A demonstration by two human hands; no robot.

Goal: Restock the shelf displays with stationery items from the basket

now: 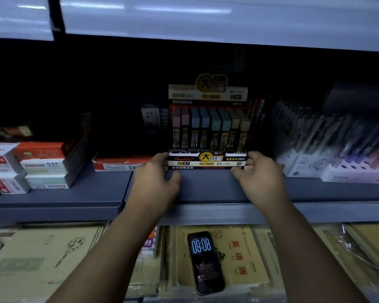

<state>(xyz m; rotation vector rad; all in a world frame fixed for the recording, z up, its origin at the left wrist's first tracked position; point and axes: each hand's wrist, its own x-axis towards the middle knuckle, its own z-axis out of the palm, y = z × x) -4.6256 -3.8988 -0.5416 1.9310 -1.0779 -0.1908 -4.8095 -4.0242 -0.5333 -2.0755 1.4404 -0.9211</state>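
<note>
Black-and-yellow cardboard display box (207,159) of pastel-capped lead tubes stands upright on the grey shelf (206,186) between the hands, the left hand (158,173) gripping its lower left corner, the right hand (259,171) gripping its lower right corner.

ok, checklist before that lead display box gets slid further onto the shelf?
1. Left hand grips the display box at its front left corner: ok.
2. Right hand grips its front right corner: ok.
3. Box upright, base on the shelf: ok.
4. Lead packs standing in their rows: ok.
5. Room behind the box: cannot tell, too dark.
</note>
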